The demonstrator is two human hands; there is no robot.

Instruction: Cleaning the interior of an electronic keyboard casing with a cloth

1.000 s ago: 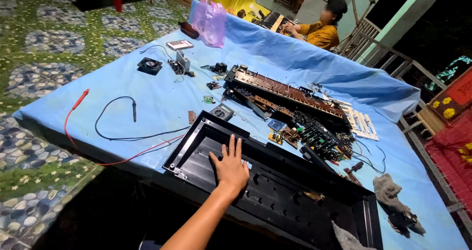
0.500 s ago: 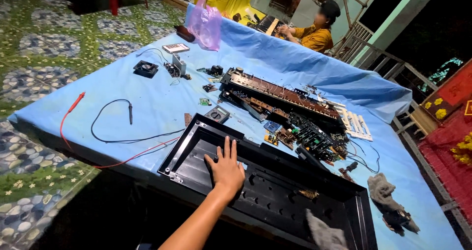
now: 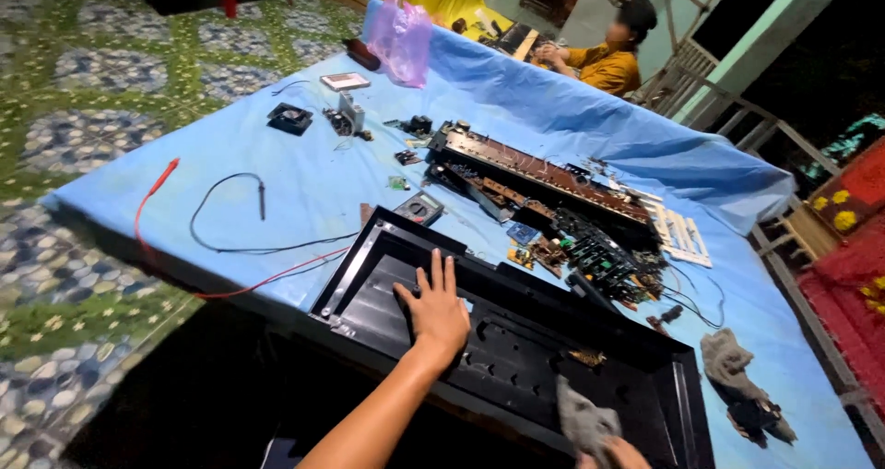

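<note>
Pressing black casing (image 3: pixel 516 340), left hand (image 3: pixel 435 312) unmoved, right hand (image 3: pixel 616 453) with grey rag (image 3: pixel 584 423), seemingly new.

Black casing (image 3: pixel 590 358) on a blue cloth (image 3: pixel 304 169)
Beside the casing: red lead (image 3: pixel 152 188), black lead (image 3: pixel 261 197), grey rag (image 3: pixel 585 425); beyond it, pink bag (image 3: pixel 401 35).

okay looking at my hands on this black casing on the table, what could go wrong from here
The black casing overhangs the near table edge under your left hand; leaning harder could tip it off. The right hand, holding a grey cloth, might knock the small loose part lying inside the casing. The red probe lead trails near the table edge and could snag.
</note>
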